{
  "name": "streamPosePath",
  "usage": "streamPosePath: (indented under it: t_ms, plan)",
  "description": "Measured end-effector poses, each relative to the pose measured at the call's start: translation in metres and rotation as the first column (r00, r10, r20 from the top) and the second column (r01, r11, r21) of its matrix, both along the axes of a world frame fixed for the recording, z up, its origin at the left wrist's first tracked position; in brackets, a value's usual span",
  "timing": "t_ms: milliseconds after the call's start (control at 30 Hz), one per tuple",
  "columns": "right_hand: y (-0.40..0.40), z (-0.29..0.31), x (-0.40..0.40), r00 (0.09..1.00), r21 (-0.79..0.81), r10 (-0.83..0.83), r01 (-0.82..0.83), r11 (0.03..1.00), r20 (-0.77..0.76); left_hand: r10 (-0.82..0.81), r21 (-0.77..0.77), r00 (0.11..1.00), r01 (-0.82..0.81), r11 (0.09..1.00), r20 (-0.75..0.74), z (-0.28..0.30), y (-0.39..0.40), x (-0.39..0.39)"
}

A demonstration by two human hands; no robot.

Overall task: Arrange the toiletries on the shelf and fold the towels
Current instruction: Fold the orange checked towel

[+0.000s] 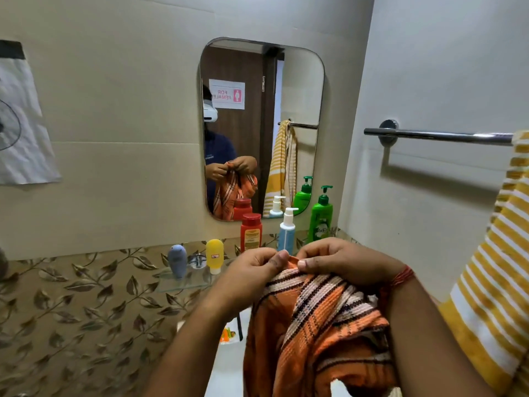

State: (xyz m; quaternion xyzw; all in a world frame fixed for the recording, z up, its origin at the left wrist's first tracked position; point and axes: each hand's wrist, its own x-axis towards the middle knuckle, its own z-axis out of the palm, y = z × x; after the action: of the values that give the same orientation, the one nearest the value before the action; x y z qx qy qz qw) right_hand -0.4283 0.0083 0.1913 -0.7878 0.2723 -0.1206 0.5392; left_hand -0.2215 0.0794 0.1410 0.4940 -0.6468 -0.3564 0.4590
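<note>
Both hands, left [255, 272] and right [340, 262], pinching orange towel [317, 319] top edge together, just before glass shelf [183, 282]; toiletries behind.

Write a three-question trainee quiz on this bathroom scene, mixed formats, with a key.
1. True or false: both hands pinch the orange towel.
2. Which bottle stands nearest the right wall? A) yellow tube B) red bottle C) green pump bottle
3. Fill in: the yellow striped towel hangs on the ____.

Key: 1. true: the left hand and right hand each grip its top edge. 2. C. 3. towel bar.
</note>
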Motion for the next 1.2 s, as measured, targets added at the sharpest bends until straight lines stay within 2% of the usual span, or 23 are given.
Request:
streamPosePath:
  t_ms: [67,167,233,300,367,433,500,533,633,700,733,800,867,933,1000,1033,1100,1200]
  plan:
    - [-0.007,-0.001,-0.003,0.998,0.027,0.043,-0.042,0.999,-0.041,-0.064,0.009,0.997,0.065,0.998,-0.041,-0.008,-0.002,0.010]
    - [-0.016,-0.003,-0.017,0.993,0.079,0.084,-0.078,0.994,-0.082,-0.281,0.197,0.959,0.282,0.939,-0.033,-0.025,-0.001,0.027]
    - [-0.021,-0.002,-0.025,0.991,0.110,0.097,-0.087,0.990,-0.090,-0.351,0.292,0.936,0.341,0.894,-0.018,-0.031,0.002,0.033]
    - [-0.027,-0.001,-0.028,0.990,0.138,0.101,-0.087,0.987,-0.100,-0.250,0.289,0.967,0.254,0.923,-0.052,-0.028,0.004,0.032]
    - [-0.032,-0.002,-0.023,0.987,0.136,0.128,-0.115,0.984,-0.092,-0.132,0.236,0.977,0.169,0.957,-0.167,-0.019,0.001,0.023]
    - [-0.037,-0.006,-0.014,0.985,0.169,0.173,-0.175,0.970,0.026,-0.062,0.171,0.963,0.110,0.979,-0.264,-0.008,-0.009,0.005]
    - [-0.037,-0.010,-0.008,0.962,0.302,0.114,-0.189,0.934,0.248,-0.007,0.121,0.959,0.043,0.992,-0.284,0.003,-0.018,-0.015]
    - [-0.037,-0.012,-0.008,0.941,0.304,0.063,-0.170,0.937,0.333,0.006,0.095,0.963,0.020,0.995,-0.270,0.006,-0.022,-0.023]
    - [-0.050,-0.016,-0.022,0.825,0.124,-0.003,-0.082,0.989,0.566,-0.054,0.101,0.988,0.069,0.992,-0.147,0.006,-0.025,-0.025]
    - [-0.058,-0.018,-0.039,0.719,0.233,-0.106,-0.079,0.969,0.687,-0.119,0.185,0.993,0.115,0.976,0.011,-0.004,-0.022,-0.016]
    - [-0.065,-0.018,-0.048,0.695,0.263,-0.151,-0.057,0.963,0.703,-0.139,0.216,0.988,0.122,0.969,0.064,-0.011,-0.019,-0.013]
    - [-0.078,-0.017,-0.059,0.728,0.209,-0.166,0.031,0.977,0.666,-0.083,0.221,0.995,0.069,0.973,0.054,-0.022,-0.014,-0.010]
    - [-0.082,-0.010,-0.055,0.838,0.137,-0.030,-0.053,0.989,0.545,0.042,0.183,0.996,-0.028,0.983,-0.078,-0.023,-0.012,-0.015]
    - [-0.084,-0.008,-0.040,0.971,-0.108,0.077,-0.054,0.993,0.227,0.121,0.149,0.983,-0.100,0.984,-0.141,-0.017,-0.018,-0.026]
    - [-0.078,-0.012,-0.019,0.992,-0.338,0.079,-0.109,0.935,-0.102,0.149,0.097,0.984,-0.140,0.985,-0.096,-0.007,-0.027,-0.038]
    - [-0.074,-0.015,-0.009,0.979,-0.380,0.083,-0.151,0.913,-0.188,0.159,0.069,0.985,-0.155,0.986,-0.068,-0.003,-0.031,-0.043]
    - [-0.067,-0.020,0.007,0.963,-0.412,0.119,-0.212,0.886,-0.240,0.179,0.039,0.983,-0.178,0.983,-0.031,0.002,-0.033,-0.046]
    - [-0.074,-0.023,0.001,0.991,-0.383,0.070,-0.110,0.917,-0.118,0.220,0.047,0.963,-0.230,0.972,0.157,-0.001,-0.026,-0.030]
